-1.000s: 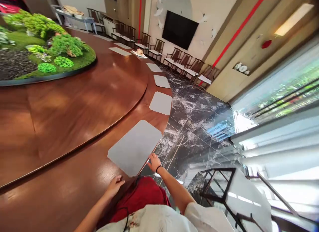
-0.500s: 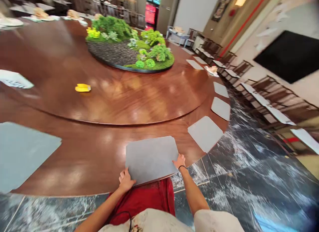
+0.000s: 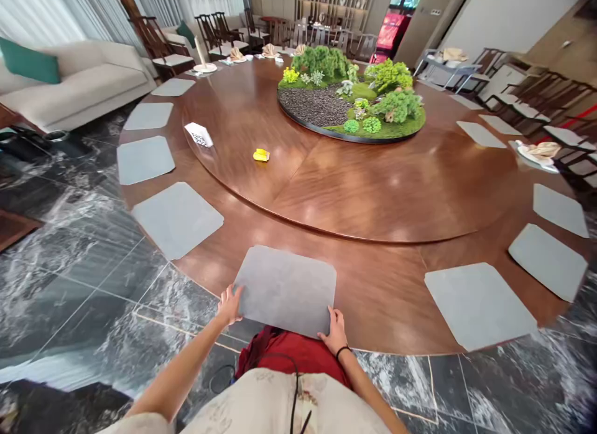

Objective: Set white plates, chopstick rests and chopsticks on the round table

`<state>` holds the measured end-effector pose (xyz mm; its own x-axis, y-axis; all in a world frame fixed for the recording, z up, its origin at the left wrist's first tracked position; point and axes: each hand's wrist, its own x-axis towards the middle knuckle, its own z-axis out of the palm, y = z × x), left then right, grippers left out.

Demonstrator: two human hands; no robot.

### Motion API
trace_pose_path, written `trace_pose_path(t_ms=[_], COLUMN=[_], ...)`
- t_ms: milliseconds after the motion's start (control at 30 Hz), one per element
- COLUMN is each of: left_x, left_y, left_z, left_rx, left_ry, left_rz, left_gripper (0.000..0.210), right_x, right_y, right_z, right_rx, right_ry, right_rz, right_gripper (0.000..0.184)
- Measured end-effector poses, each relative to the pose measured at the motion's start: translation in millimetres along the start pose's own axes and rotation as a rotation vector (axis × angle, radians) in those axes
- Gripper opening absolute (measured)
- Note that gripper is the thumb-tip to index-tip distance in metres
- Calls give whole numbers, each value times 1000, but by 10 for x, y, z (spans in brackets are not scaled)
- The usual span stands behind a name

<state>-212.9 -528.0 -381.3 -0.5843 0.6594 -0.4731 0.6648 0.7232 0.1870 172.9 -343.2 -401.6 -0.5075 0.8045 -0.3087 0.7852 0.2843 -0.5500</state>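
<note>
A grey rectangular placemat [image 3: 286, 288] lies at the near edge of the round brown wooden table [image 3: 373, 325], with its front edge along the rim. My left hand [image 3: 229, 304] grips its left edge near the front corner, thumb on top. At the front right corner, my right hand [image 3: 334, 331] holds the mat in the same manner, a dark band round the wrist. The undersides of both grips are hidden. Other grey placemats lie either side, one to the left [image 3: 178, 219] and one to the right [image 3: 480, 305].
On the raised turntable [image 3: 298, 204] stand a miniature garden [image 3: 354, 104], a small yellow object [image 3: 261, 155] and a white card [image 3: 199, 135]. A plate with a folded napkin [image 3: 538, 153] sits at right. Chairs and a sofa [image 3: 93, 79] surround the table.
My view has swung left, bringing the sofa and the left-hand placemats into sight. Both hands stay on the same placemat; my right hand now sits closer to its front corner.
</note>
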Motion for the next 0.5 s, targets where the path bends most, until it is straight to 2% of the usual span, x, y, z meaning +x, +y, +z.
trace_pose_path(t_ms=[100,200,367,500], left_x=[91,204,380,462], left_y=[-322,-539,-697,-772], left_z=[-114,-219,-307,-325], left_rx=[28,60,112,131], left_ry=[-3,-7,-20,-30], left_rz=[42,116,215,279], left_gripper=[102,97,97,96], right_x=[-37,-66,-116,-159], right_y=[-232,-404,-620,-748], right_z=[151,238,312,399], right_rx=[-3,-36,-113,-113], right_ry=[-22,-25,-12,46], right_rz=[-20,-23,-55,16], right_gripper=[98,99,98,100])
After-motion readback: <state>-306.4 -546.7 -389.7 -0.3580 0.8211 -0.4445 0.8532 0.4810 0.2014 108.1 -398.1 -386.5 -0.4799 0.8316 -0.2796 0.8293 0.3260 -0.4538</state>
